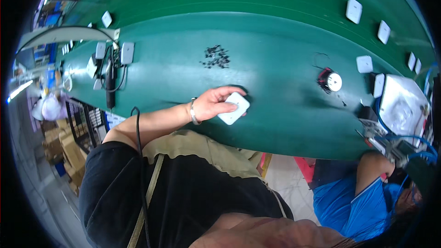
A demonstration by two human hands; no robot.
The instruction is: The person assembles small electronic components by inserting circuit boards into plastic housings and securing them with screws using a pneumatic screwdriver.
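My left hand [213, 103] is closed around a white square plastic case [234, 109] with rounded corners, held over the green work surface. The thumb lies across its top face and the other fingers wrap round its far side. A silver band [195, 111] circles that wrist. Beyond the hand, on the green surface [275, 64], lies a loose pile of small black parts [216, 57], too small to name. My right hand is not in the picture.
A black hand tool [110, 80] with a cable hangs at the left near more white cases [127, 53]. To the right stands a spool of dark wire [329, 81]. Other white cases [364, 64] lie on the far right. A co-worker in a blue shirt [353, 206] sits beside a machine [399, 149].
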